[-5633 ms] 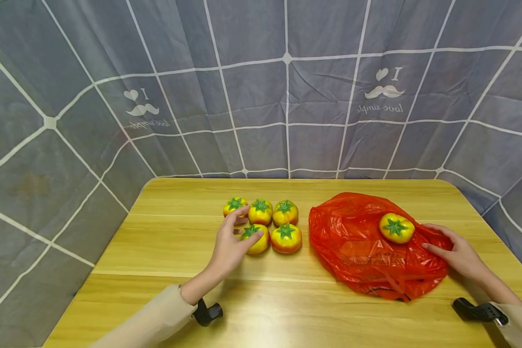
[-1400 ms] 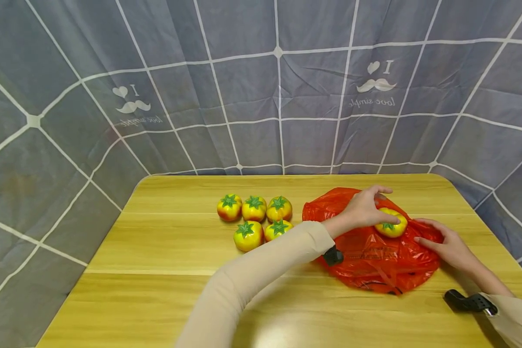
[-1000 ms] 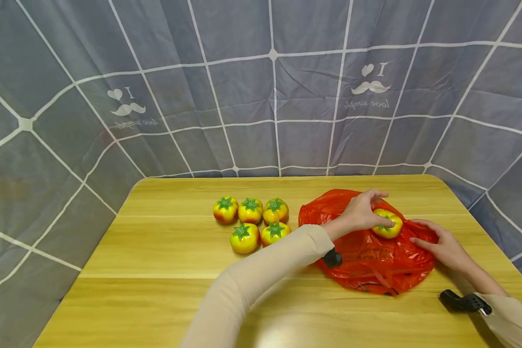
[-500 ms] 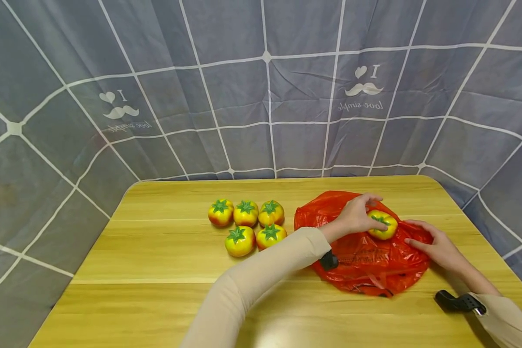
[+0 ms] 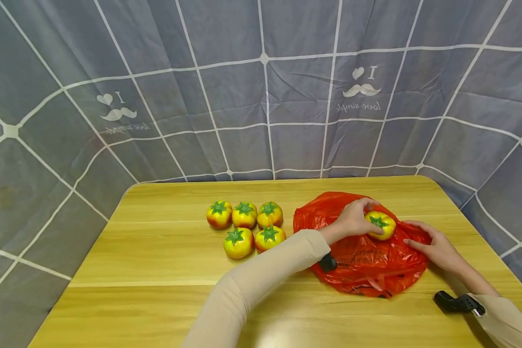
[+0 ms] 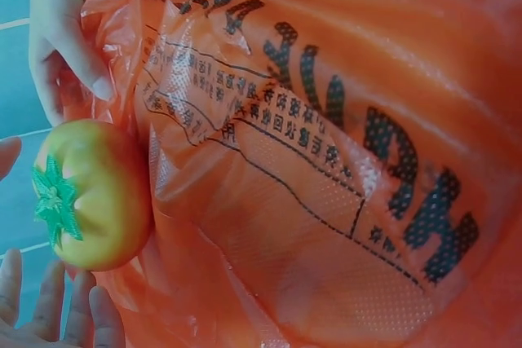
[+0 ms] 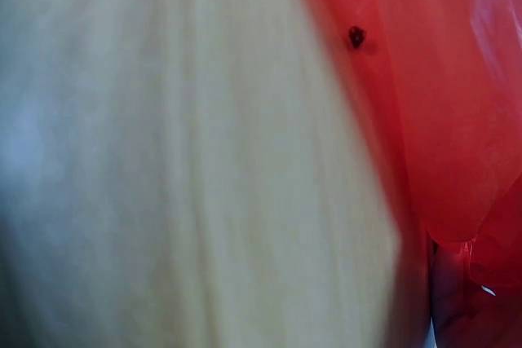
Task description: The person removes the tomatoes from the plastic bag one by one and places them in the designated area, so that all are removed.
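Observation:
A shiny yellow tomato with a green star-shaped top sits on a crumpled red plastic bag. My left hand is at its left side, thumb overlapping the fruit in the head view. In the left wrist view, the spread fingers have their tips right at the tomato, and the thumb is apart from it. At the bag's right end my right hand pinches the plastic, thumb on top, the other fingers partly hidden in its folds. The right wrist view shows mainly red plastic and blurred tabletop.
Several similar tomatoes stand in two rows on the wooden table, left of the bag. The left sleeve crosses in front of them. A grey checked curtain hangs behind the table and along its sides.
Since the oldest frame, my left hand has moved right from the tomato group to the one on the bag. Lately its thumb has slid off the green top. The right hand keeps its hold.

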The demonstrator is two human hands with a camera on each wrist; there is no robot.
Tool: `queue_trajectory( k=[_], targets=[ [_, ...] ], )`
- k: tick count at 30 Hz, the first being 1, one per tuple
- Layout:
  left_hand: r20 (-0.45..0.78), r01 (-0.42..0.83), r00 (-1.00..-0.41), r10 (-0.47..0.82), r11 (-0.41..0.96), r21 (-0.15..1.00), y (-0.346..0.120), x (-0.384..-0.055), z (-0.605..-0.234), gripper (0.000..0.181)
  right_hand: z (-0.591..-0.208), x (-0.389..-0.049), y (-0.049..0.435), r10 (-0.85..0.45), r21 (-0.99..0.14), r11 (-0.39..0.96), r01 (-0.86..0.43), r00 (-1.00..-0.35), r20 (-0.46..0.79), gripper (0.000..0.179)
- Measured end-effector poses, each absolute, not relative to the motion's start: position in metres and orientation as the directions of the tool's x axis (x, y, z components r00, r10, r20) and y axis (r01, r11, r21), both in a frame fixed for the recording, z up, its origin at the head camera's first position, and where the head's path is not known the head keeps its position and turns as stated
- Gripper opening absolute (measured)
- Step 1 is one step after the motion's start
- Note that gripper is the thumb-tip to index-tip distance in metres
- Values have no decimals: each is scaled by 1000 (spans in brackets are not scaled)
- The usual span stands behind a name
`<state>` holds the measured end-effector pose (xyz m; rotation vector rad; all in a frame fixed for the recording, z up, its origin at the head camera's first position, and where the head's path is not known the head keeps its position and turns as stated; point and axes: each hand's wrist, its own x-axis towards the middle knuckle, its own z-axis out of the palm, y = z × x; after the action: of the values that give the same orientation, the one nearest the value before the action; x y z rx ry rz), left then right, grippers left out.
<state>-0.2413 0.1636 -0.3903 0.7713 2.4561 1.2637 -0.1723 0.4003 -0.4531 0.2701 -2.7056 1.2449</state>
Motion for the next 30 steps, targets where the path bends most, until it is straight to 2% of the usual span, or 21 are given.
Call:
queue_trajectory(
  k=[15,30],
  targets=[
    [-7,391,-822,570,572,721,165,-246,-402,65,-455,-172,399,-113,-774,590,-229,-973,203,43],
    [-67,404,-810,583,638,655,168,-245,-402,67,-455,-173,401,-105,-748,624,-226,-973,206,44]
  ],
)
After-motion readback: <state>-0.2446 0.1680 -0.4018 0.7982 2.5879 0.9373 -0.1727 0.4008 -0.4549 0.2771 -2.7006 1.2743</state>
